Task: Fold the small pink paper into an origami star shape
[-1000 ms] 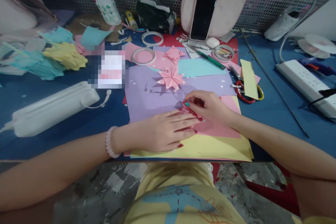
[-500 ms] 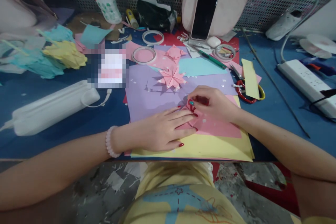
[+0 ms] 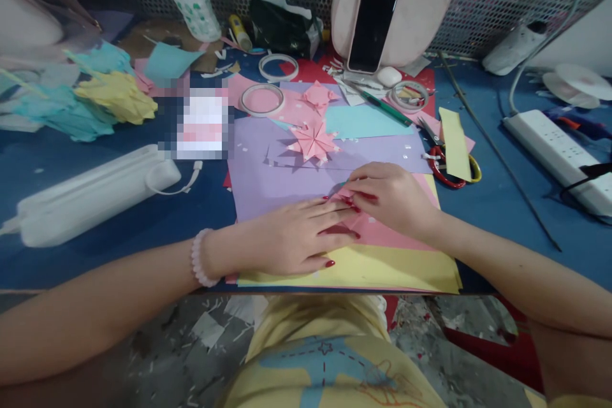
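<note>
My left hand (image 3: 291, 236) lies flat, fingers stretched out, pressing a small folded piece of pink paper (image 3: 352, 222) against the sheets. Closed in a pinch, my right hand (image 3: 394, 197) grips the upper part of that folded paper by the left fingertips. Much of the folded paper is hidden under both hands. Beneath it are a pink sheet (image 3: 406, 236), a yellow sheet (image 3: 392, 268) and a purple sheet (image 3: 268, 185). Just beyond the hands sits a pink folded paper star (image 3: 314, 142), with a smaller pink folded piece (image 3: 317, 96) behind it.
Right of the sheets lie red-handled scissors (image 3: 447, 169), a yellow paper strip (image 3: 455, 143), a thin rod (image 3: 502, 156) and a white power strip (image 3: 564, 146). Tape rolls (image 3: 243, 102) and a green cutter knife (image 3: 387, 108) lie behind. A phone (image 3: 375, 19) leans on a bag. At left is a white case (image 3: 95, 197).
My right hand has turned and lowered toward the left fingertips, pushing the raised pink fold down. My left hand has stayed in place.
</note>
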Demonstrator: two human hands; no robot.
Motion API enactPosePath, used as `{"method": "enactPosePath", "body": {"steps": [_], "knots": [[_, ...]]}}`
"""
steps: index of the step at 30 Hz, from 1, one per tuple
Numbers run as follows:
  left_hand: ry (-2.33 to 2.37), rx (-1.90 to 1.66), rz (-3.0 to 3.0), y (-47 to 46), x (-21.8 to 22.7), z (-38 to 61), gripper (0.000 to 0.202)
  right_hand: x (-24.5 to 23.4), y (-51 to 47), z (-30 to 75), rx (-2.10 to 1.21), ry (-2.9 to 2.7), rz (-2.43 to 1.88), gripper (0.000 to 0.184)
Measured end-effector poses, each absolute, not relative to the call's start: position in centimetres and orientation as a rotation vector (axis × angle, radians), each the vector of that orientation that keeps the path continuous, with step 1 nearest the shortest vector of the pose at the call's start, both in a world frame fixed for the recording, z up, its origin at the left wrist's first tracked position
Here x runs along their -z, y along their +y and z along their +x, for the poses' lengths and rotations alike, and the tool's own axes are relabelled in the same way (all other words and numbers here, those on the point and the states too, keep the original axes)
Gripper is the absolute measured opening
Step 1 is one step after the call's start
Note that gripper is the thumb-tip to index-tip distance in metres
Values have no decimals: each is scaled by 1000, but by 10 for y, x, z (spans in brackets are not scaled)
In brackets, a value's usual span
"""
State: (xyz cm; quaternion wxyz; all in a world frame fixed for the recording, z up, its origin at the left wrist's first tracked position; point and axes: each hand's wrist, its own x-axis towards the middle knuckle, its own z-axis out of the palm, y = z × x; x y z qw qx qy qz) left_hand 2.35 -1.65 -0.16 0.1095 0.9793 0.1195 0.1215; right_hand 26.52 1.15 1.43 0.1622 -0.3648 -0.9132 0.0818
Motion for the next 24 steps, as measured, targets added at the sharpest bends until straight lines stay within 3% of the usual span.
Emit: {"method": "enactPosePath", "body": {"steps": [6, 11, 24], "knots": [[354, -338, 2905, -16, 4, 22, 44, -15, 12, 275, -317, -2575, -759, 29], [362, -317, 2919, -16, 5, 20, 46, -8, 10, 278, -372, -2435, -845, 26], [489, -317, 2939, -32, 9, 35, 50, -54, 4, 230, 248, -2947, -1474, 20]]}}
